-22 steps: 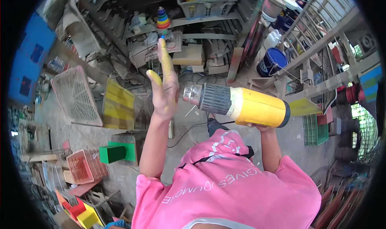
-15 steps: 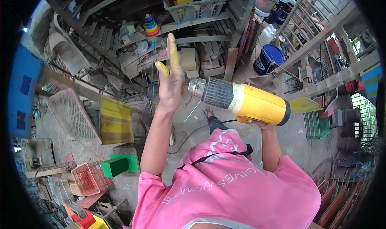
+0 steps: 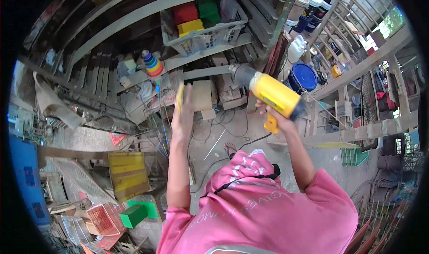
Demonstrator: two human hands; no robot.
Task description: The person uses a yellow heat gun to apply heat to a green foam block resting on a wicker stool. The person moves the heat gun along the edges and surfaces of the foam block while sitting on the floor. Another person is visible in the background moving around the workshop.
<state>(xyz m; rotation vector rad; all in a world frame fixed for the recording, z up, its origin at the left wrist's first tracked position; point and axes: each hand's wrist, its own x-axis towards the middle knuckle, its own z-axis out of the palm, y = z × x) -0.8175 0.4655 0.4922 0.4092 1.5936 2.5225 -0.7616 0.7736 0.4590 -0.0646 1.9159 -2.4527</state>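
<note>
My right hand [image 3: 278,118] is wrapped round the handle of a yellow heat gun [image 3: 273,93]. Its dark barrel and metal nozzle point up and left, toward the shelf, and a dark cord trails from the handle. My left hand [image 3: 182,115] is raised to the left of the nozzle, apart from it, with straight fingers and nothing in its grasp. Yellow stains mark those fingers, which are slightly blurred. Beyond the hands, a stacking ring toy [image 3: 153,64] in rainbow colours stands on the wooden shelf [image 3: 210,48].
A white plastic basket [image 3: 201,42] with red, yellow and green blocks sits on the shelf. Paint buckets, including a blue-lidded bucket [image 3: 304,77], stand at the far right beside a wooden rack. Crates, a yellow panel [image 3: 128,176] and a green block [image 3: 134,215] are at the left.
The heat gun has moved up and away from my left hand, and its nozzle now tilts more upward. My left hand has turned edge-on. The view has shifted, showing more of the shelf.
</note>
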